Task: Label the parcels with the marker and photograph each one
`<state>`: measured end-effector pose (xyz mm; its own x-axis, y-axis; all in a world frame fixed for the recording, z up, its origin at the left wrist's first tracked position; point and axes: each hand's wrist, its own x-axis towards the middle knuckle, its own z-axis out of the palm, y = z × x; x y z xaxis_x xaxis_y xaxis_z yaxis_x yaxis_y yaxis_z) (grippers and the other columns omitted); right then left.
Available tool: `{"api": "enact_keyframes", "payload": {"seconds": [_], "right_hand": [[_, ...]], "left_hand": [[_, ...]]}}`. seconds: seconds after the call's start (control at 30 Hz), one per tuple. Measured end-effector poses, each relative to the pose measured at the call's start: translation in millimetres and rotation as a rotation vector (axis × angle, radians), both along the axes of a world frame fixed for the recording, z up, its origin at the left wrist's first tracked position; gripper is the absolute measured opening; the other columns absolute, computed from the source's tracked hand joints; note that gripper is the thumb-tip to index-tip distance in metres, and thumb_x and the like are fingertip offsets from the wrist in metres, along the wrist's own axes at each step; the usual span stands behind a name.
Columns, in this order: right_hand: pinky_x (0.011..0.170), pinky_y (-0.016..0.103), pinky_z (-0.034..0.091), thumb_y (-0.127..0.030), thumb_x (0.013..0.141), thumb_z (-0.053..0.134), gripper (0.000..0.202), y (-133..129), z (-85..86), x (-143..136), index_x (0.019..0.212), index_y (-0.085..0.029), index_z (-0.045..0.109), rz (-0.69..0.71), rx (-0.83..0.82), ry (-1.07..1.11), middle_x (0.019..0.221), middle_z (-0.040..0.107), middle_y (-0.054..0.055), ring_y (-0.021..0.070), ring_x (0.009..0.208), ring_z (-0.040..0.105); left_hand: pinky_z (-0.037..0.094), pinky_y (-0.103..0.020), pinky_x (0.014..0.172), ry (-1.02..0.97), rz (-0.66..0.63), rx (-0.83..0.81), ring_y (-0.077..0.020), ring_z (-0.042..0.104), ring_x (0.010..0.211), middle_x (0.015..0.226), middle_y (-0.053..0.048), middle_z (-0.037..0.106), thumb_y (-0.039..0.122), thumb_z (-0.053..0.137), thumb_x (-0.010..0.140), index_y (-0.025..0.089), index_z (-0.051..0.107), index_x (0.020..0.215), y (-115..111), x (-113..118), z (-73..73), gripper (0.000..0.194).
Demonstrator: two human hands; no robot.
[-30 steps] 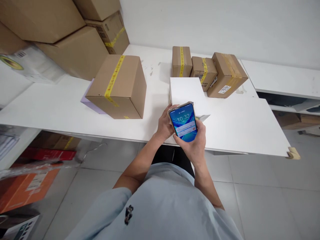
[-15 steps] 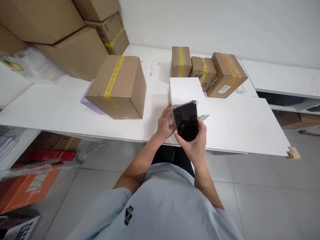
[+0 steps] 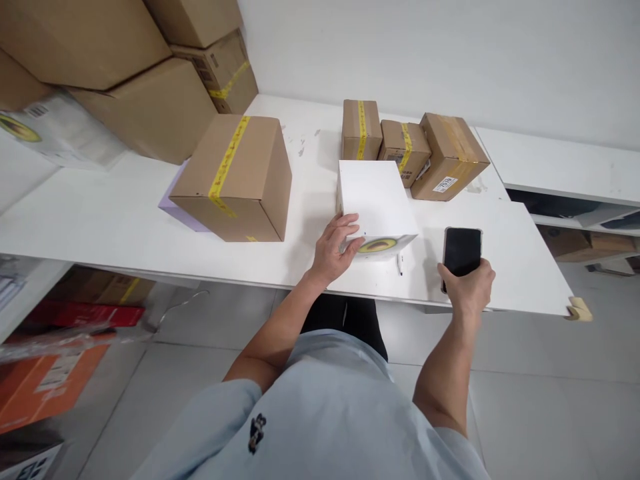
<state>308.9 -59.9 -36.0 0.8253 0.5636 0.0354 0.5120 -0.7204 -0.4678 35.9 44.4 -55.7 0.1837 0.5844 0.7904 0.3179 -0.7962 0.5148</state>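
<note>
My right hand [image 3: 471, 285] grips a smartphone [image 3: 463, 251] by its lower end, above the right part of the white table; the screen is dark. My left hand [image 3: 336, 248] rests with fingers apart at the near left corner of a white box [image 3: 375, 193]. An avocado picture shows on the side of the box that faces me. Just in front of that box a small white pen-like stick [image 3: 399, 264] with a dark tip lies on the table [image 3: 315, 267].
Behind the white box stand three taped cardboard boxes, one a tall box [image 3: 361, 130], another a labelled box [image 3: 450, 157]. To the left a larger carton [image 3: 235, 177] sits on a lilac box [image 3: 181, 212]. Large cartons [image 3: 150, 107] are stacked at the back left. A padded corner [image 3: 580, 309] marks the table's right end.
My right hand has carried the smartphone rightward, away from the white box and my left hand. The avocado picture and the pen-like stick now show. My left hand has barely moved.
</note>
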Motion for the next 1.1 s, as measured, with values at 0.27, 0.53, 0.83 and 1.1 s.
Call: {"api": "enact_keyframes", "payload": {"seconds": [0.27,0.53,0.83,1.1], "right_hand": [[0.099,0.058,0.046,-0.053,0.07,0.071,0.081,11,-25.5,47,0.132,-0.007,0.047,0.05,-0.286,0.026,0.136,0.049,0.031,0.0467,0.128,0.044],[0.097,0.07,0.039,-0.059,0.076,0.064,0.066,20,-30.5,51,0.122,-0.011,0.061,0.033,-0.318,-0.001,0.138,0.047,0.033,0.0515,0.129,0.041],[0.095,0.038,0.045,-0.03,0.079,0.062,0.035,78,-38.5,-46,0.109,-0.013,0.065,0.456,-0.023,0.265,0.112,0.065,0.018,0.0295,0.105,0.061],[0.061,0.028,0.043,-0.035,0.08,0.054,0.015,90,-41.9,-74,0.086,-0.023,0.047,0.435,0.336,0.565,0.07,0.054,-0.001,0.017,0.065,0.053]], "left_hand": [[0.055,-0.043,0.106,-0.002,-0.002,0.049,-0.0179,0.066,0.119,0.124,-0.009,0.068,0.031,0.06,0.096,0.022,0.054,0.109,5,-6,-0.3,0.017],[0.06,-0.041,0.098,-0.003,0.021,0.044,-0.0211,0.067,0.12,0.122,-0.012,0.07,0.026,0.064,0.093,0.021,0.056,0.109,8,-18,3.3,0.019],[0.06,-0.044,0.099,0.016,0.01,0.058,-0.0211,0.068,0.118,0.122,-0.012,0.07,0.028,0.062,0.094,0.022,0.057,0.109,10,-13,5.9,0.017],[0.062,-0.037,0.093,0.051,0.082,0.026,-0.0194,0.069,0.117,0.125,-0.012,0.069,0.029,0.059,0.096,0.021,0.057,0.112,6,-31,7.9,0.018]]}}
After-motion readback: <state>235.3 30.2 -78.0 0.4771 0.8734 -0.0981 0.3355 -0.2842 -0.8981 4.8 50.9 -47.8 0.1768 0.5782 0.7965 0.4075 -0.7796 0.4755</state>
